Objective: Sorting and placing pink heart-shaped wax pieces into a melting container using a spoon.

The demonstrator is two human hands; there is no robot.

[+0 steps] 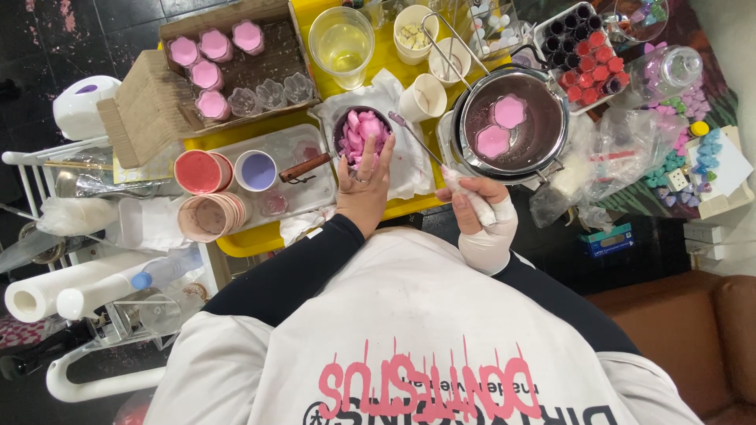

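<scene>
Left hand (364, 189): fingers curled against near rim of small dark metal pot (361, 132), heaped with glossy pink wax chunks. Right hand (480, 206), bandaged in white wrap, pinches thin metal stirrer (417, 140). Just beyond: round steel pan (512, 124), two pink flower-shaped pieces afloat.

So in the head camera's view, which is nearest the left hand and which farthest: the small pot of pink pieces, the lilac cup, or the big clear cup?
From the left hand:
1. Small pot of pink pieces, touching its fingers.
2. Lilac cup, off to the left on the tray.
3. Big clear cup, at the far edge.
</scene>
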